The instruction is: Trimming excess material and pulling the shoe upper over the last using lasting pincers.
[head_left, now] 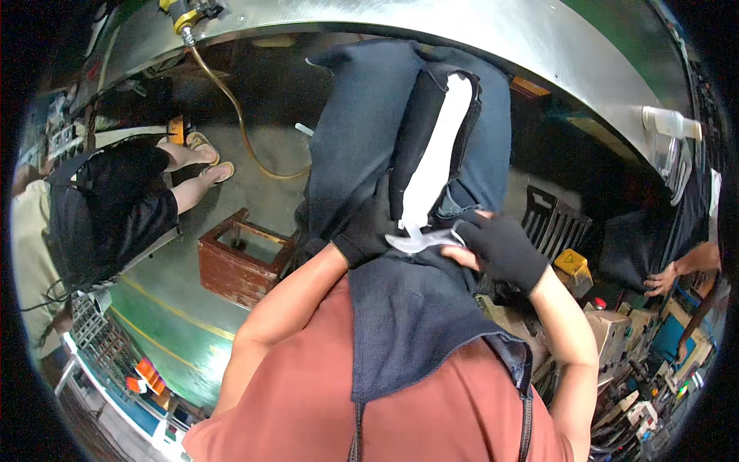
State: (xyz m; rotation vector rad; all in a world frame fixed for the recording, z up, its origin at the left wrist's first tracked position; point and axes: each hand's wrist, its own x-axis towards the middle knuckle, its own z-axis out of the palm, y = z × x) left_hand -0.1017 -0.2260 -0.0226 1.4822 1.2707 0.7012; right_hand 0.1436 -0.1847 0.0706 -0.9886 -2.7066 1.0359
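On my lap lies a long white strip [440, 150], set lengthwise in a black fabric piece [416, 127] that has an edge along each side of it. My right hand [500, 245], in a black glove with bare fingertips, is closed around a shiny curved metal piece [418, 242] with a hooked end. That hooked end lies across the strip's near end; its exact kind is unclear. My left hand [368, 231], also black-gloved, rests beside the near end of the black fabric. Its fingers blend into the dark cloth, so their grip is hidden.
A metal bench edge [369, 17] curves across the far side, with a yellow air tool [183, 14] and hose. Left of me stand a brown wooden stool [239, 266] and a seated person [115, 192]. At right are a bottle [671, 123] and another person's hand [660, 280].
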